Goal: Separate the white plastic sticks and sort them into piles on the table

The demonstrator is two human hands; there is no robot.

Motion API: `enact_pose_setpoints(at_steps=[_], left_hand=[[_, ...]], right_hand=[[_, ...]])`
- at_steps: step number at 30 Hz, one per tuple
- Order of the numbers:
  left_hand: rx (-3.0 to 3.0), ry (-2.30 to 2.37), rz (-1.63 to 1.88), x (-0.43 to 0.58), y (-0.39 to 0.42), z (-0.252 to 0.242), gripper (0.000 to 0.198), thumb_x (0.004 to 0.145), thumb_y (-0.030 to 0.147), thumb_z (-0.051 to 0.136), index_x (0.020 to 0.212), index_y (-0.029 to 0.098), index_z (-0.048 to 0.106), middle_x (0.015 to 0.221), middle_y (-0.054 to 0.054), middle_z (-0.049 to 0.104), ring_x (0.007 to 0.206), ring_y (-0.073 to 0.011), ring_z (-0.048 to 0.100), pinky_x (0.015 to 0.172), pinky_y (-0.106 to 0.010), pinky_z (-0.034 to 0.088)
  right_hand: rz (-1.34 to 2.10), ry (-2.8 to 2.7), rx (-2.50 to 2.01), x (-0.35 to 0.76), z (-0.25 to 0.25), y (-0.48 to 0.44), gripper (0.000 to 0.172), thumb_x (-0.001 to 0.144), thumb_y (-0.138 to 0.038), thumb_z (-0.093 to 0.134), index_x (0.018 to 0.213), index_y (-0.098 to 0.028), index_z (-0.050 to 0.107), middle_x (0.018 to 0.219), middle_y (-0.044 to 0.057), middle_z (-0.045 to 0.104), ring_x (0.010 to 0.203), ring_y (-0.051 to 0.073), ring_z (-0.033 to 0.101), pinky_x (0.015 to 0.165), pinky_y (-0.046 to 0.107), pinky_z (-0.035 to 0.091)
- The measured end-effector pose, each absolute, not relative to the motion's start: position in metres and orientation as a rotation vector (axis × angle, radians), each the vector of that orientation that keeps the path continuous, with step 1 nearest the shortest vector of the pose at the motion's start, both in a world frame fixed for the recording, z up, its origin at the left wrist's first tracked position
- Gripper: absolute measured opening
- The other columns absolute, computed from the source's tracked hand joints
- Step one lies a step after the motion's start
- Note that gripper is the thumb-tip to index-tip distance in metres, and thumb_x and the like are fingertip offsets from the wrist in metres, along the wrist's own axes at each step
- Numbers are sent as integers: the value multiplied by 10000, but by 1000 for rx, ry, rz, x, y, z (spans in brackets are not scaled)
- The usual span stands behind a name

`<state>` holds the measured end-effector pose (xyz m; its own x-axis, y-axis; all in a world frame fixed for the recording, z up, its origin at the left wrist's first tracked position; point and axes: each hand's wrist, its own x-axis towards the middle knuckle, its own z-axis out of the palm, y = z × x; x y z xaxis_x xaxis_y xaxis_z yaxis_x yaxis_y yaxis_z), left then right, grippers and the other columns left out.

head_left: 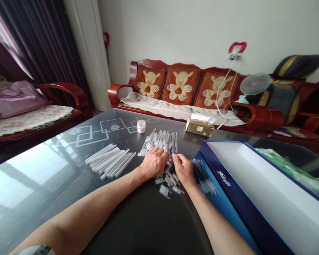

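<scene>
Head view: my left hand (154,162) lies knuckles up on the dark glass counter (55,170), fingers curled at the near end of a row of short white tubes (162,139). My right hand (184,170) sits just beside it, fingertips meeting the left's over a heap of small clear pieces (168,181). I cannot tell whether either grip is clenched on a piece, since the fingers hide it. Long white tubes (110,161) lie in a pile to the left, apart from the hands. A bundle of thin dark rods (204,177) rests at the right hand's outer side, against an open blue box (228,182). A small white jar (141,126) stands farther back.
</scene>
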<state>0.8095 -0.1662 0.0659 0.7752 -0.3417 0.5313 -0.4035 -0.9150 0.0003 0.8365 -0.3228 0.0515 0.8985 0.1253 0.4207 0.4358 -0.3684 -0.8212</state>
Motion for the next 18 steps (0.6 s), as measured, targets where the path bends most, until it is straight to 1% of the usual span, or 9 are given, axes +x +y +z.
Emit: enact_pose_setpoints(at_steps=[2,5,8,12,15,18], left_hand=[[2852,-598,837,810,-166,65,363,982,324,290,896,171,608,808,-62,576,788,-196,505,748,-335,380],[2850,-601,858,810,-166,65,363,981,320,293,885,168,608,802,-59,574,781,-194,502,742,-335,380],[2846,-618,852,810,-166,66,362,979,322,302,882,163,613,795,-60,571,775,-190,501,735,-329,380],[2831,-613,869,810,-163,66,342,972,324,324,884,168,615,784,-50,568,766,-188,497,736,-328,382],[2818,-605,893,811,-161,66,323,963,317,341,880,165,614,782,-50,567,759,-187,495,739,-330,383],[2807,-617,904,810,-161,65,324,963,309,335,875,164,611,777,-50,565,753,-187,494,728,-328,384]], right_hand=[[-317,-421,-1888,835,53,-322,327,828,-468,507,855,-180,662,782,57,699,732,198,631,685,277,470],[-262,-383,-1832,834,54,-322,342,823,-464,509,952,-181,652,853,63,709,752,203,645,683,284,487],[-273,-342,-1868,835,53,-321,384,842,-506,476,933,-178,655,819,60,704,735,204,644,670,287,489],[-217,-353,-1899,837,50,-321,387,853,-514,461,882,-185,663,744,41,694,662,191,642,627,272,491],[-205,-341,-1863,837,50,-321,376,852,-499,468,909,-186,667,796,48,707,682,191,654,628,265,496],[-232,-389,-1832,836,51,-321,342,830,-472,522,923,-181,674,850,59,717,733,197,660,666,271,501]])
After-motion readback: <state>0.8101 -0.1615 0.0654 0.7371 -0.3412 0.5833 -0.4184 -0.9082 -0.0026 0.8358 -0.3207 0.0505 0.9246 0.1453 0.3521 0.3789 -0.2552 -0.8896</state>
